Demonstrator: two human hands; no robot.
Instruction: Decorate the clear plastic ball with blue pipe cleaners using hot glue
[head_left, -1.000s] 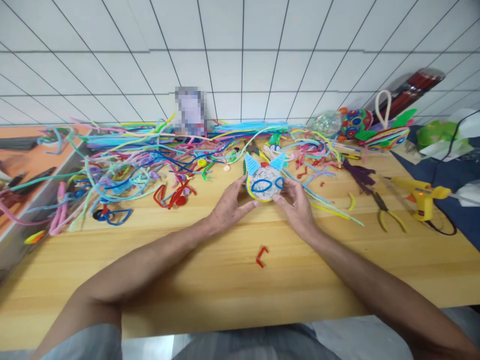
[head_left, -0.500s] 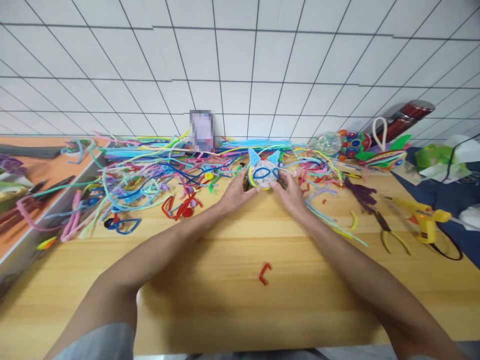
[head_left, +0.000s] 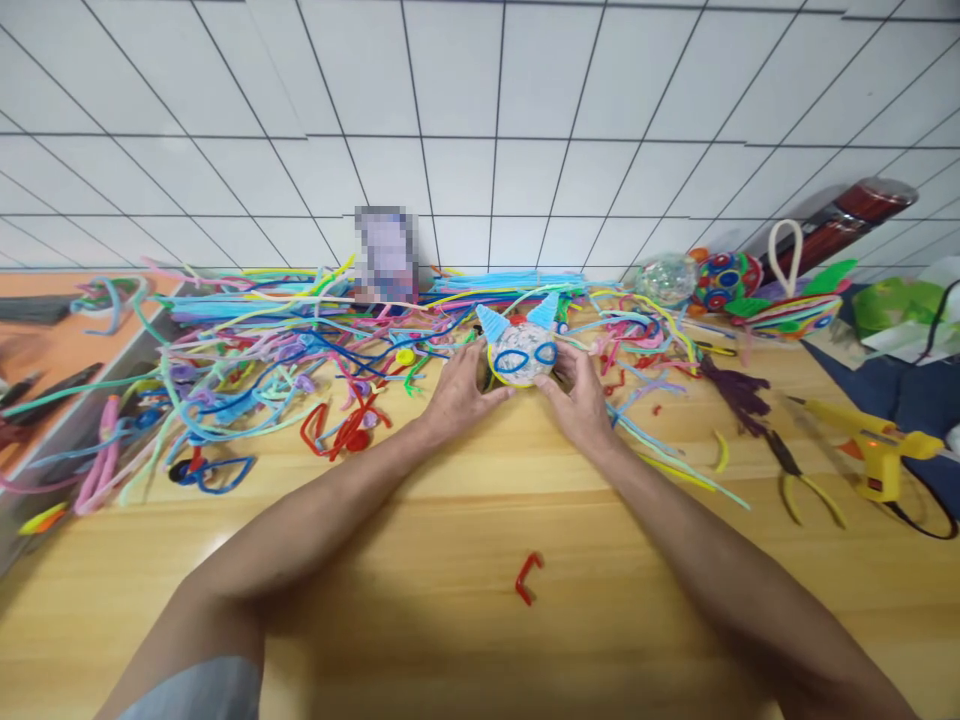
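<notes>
Between both hands sits a round, clear glittery ball (head_left: 523,345) with two blue pipe-cleaner ears (head_left: 492,323), two dark blue loops like eye rings on its front and a yellow strip along its lower edge. My left hand (head_left: 466,388) is curved against its left side, thumb along the bottom. My right hand (head_left: 579,392) holds the opposite side, thumb at the lower front. The far fingers of both hands are partly hidden behind the ball. A bent red pipe-cleaner piece (head_left: 528,578) lies nearer me on the wooden table (head_left: 420,560).
Tangled pipe cleaners (head_left: 255,370) spread along the back and left. A phone-like blurred rectangle (head_left: 386,255) leans on the tiled wall. At right lie yellow-handled pliers (head_left: 795,480), a yellow glue gun (head_left: 885,455), a purple bundle (head_left: 735,392), a decorated ball (head_left: 724,283) and a dark red cylinder (head_left: 847,225).
The ball has turned in my hands, so both blue loops now face me side by side and the ears spread wider. My view has shifted slightly; both hands stay on the ball.
</notes>
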